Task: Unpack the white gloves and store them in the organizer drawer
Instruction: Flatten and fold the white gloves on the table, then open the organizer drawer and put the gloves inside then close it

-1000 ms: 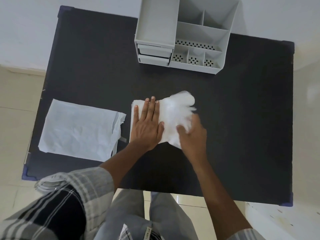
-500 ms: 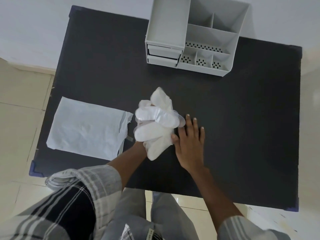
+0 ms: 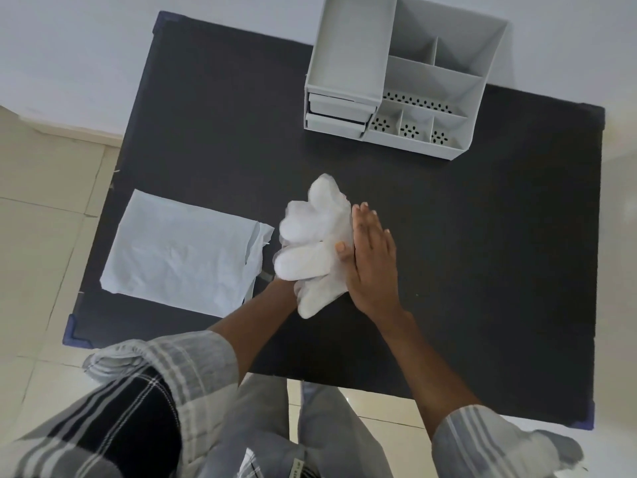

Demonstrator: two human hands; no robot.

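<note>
The white gloves point(image 3: 310, 236) are a bunched bundle held just above the middle of the black table point(image 3: 482, 270). My left hand point(image 3: 286, 288) grips the bundle from below and is almost wholly hidden under it. My right hand point(image 3: 372, 257) lies flat against the bundle's right side, fingers straight and thumb pressed onto the cloth. The grey organizer point(image 3: 444, 81) stands at the table's far edge. Its two drawers point(image 3: 339, 117) on the left front are shut.
The flat, torn-open white package point(image 3: 179, 250) lies on the table's left part, just left of the gloves. The organizer's open compartments point(image 3: 410, 129) hold nothing visible. Tiled floor and a white wall surround the table.
The gloves went from lying pressed flat on the table to a bundle lifted in my left hand. My right hand moved off the tabletop onto the bundle's right side.
</note>
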